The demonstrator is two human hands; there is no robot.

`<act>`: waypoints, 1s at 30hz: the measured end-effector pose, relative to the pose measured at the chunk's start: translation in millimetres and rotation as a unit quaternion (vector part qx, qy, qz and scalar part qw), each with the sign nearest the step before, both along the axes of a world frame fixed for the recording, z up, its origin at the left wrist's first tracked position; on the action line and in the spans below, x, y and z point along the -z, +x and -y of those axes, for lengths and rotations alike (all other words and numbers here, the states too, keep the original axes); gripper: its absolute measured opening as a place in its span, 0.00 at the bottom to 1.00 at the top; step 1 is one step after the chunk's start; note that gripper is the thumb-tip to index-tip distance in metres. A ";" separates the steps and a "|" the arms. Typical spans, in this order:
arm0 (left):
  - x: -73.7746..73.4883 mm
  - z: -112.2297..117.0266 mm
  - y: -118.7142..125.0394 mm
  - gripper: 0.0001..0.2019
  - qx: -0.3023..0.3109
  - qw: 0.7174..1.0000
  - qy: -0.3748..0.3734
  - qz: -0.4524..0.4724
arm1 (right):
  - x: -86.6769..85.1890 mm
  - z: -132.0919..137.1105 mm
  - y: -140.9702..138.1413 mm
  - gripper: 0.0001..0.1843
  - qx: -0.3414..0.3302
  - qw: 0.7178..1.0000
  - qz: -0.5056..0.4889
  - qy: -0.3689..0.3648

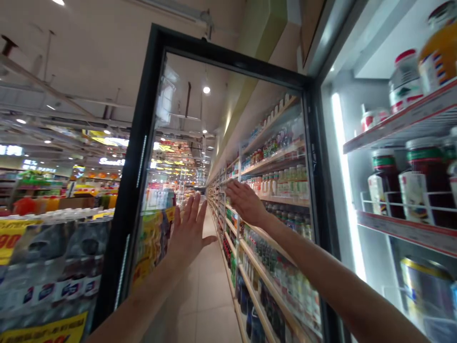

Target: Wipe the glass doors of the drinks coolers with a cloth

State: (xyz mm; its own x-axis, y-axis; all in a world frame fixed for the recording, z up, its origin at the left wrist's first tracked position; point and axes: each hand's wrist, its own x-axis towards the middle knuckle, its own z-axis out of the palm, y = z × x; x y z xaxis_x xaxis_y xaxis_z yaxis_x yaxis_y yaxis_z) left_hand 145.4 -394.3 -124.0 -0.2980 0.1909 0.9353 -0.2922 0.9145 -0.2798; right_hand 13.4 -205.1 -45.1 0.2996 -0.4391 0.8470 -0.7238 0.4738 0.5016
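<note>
A black-framed glass cooler door (135,157) stands swung wide open in front of me. My left hand (189,233) is raised with fingers spread, its palm flat against the glass near the door's lower middle. My right hand (244,202) is also open, fingers stretched out, resting on the glass a little higher and to the right. Neither hand holds anything. To my right the lit cooler interior (357,157) shows shelves of bottles and jars (424,181).
Through the glass a supermarket aisle runs away, with drink shelves (274,186) along its right side and a tiled floor (210,295). Stacked bottle packs with yellow price signs (50,267) stand at the left. White wire racks edge the cooler shelves.
</note>
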 end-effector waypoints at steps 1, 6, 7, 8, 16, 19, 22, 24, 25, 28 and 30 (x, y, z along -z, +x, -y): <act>0.0 0.4 -0.2 0.49 0.000 1.000 0.001 0.001 | 0.1 -2.8 -1.5 0.24 -0.001 1.000 0.003 -0.002; -1.3 -0.8 -0.9 0.47 -0.008 1.000 0.004 0.017 | -13.3 -22.6 -17.8 0.27 -0.017 0.953 0.115 -0.279; -1.5 -1.1 -0.9 0.46 -0.009 1.000 0.008 0.019 | -10.4 -19.2 -16.3 0.27 -0.021 0.953 0.119 -0.277; -1.6 -0.9 -0.8 0.46 -0.010 1.000 0.011 0.022 | -4.6 -12.9 -12.3 0.27 -0.026 0.963 0.115 -0.242; -7.2 -15.5 0.6 0.38 0.083 0.996 -0.010 -0.041 | 35.6 33.3 29.2 0.29 -0.201 0.956 0.207 -0.049; -18.8 -46.6 -15.7 0.30 0.145 0.987 -0.065 -0.025 | 27.6 30.2 25.2 0.28 -0.281 0.924 0.247 -0.073; -34.8 -71.6 -34.4 0.26 0.137 0.989 -0.054 0.004 | 22.1 19.7 12.7 0.28 -0.279 0.925 0.219 -0.134; -50.2 -72.7 -35.5 0.23 0.112 0.992 -0.052 0.017 | 22.2 10.6 3.4 0.28 -0.208 0.949 0.155 -0.180; -60.3 -67.7 -31.2 0.21 0.103 0.993 -0.061 0.025 | 23.2 6.5 -0.4 0.28 -0.163 0.960 0.120 -0.194; -98.8 -39.2 -6.7 0.20 0.091 0.993 -0.067 0.026 | 27.3 -0.8 -6.0 0.28 -0.069 0.975 0.057 -0.202; -119.0 -22.7 6.9 0.21 0.091 0.995 -0.024 -0.027 | 29.2 -1.6 -5.8 0.28 -0.049 0.978 0.047 -0.199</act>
